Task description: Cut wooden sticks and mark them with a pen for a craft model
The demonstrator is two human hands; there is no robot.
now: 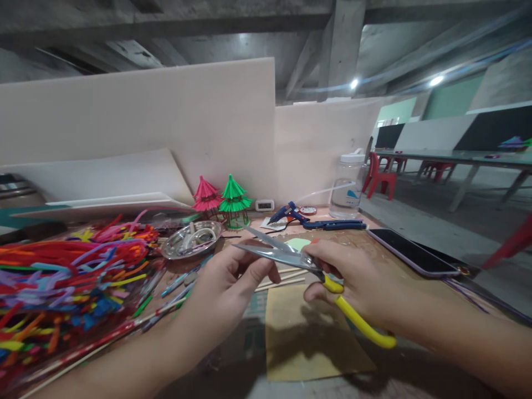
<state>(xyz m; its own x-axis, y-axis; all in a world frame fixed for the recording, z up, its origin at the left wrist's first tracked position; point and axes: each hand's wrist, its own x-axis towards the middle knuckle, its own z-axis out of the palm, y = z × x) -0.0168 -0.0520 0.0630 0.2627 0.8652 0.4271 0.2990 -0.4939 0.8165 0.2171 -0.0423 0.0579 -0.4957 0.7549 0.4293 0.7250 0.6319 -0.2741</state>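
Observation:
My right hand is closed round the yellow handles of a pair of scissors, whose silver blades are parted and point left. My left hand is curled just under the blades, with thumb and fingertips pinched together near the blade edge. What the left fingers pinch is too small to make out. Both hands hover above a tan sheet of paper on the worktable.
A heap of coloured pipe cleaners fills the left. Behind the hands are a metal dish, pink and green paper pavilions, a blue glue gun, a plastic jar and a phone. Thin wooden sticks lie near.

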